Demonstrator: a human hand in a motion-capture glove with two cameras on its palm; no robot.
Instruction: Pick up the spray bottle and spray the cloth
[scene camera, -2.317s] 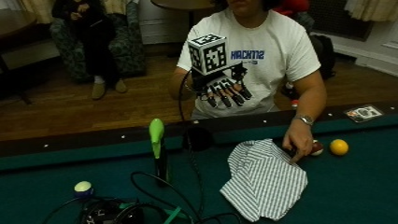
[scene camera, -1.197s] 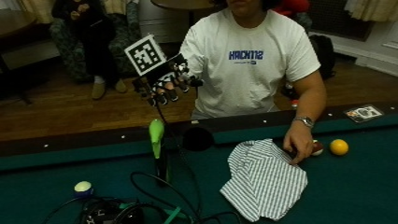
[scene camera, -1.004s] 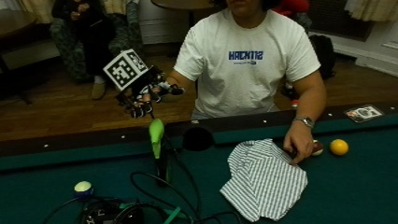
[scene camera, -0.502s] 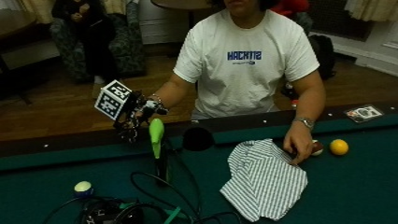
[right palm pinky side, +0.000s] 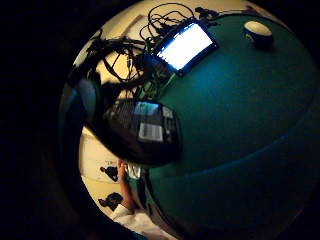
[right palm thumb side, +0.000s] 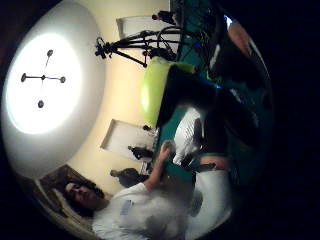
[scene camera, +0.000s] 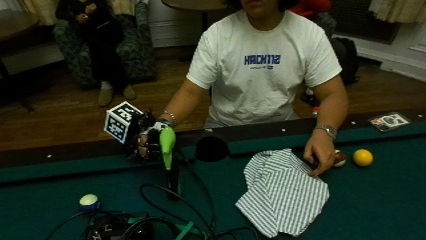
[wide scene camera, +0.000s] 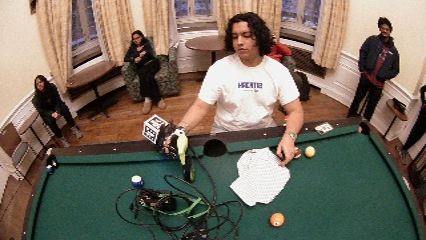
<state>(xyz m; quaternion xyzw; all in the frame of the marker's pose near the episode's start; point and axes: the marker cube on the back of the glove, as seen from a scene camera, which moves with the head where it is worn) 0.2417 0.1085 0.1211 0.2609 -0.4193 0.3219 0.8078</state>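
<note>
Green felt (scene camera: 373, 200): spray bottle (scene camera: 167, 145) just beside gloved fingers (scene camera: 148, 148).

On the green worktop (scene camera: 386, 200) I count one spray bottle (scene camera: 168, 155), with a green head, and one striped cloth (scene camera: 283, 192). There are four billiard balls: one yellow ball (scene camera: 363, 157), one dark ball (scene camera: 339, 159) beside it, one orange ball (wide scene camera: 277, 219), and one blue-and-white ball (scene camera: 89, 201). One bundle of cables (wide scene camera: 193, 210) lies near the front edge.

A green pool table (wide scene camera: 346, 200) fills the room's middle. Beyond, at twelve o'clock, wood floor (wide scene camera: 133, 125), a round table (wide scene camera: 205, 43) and curtained windows (wide scene camera: 186, 7).
</note>
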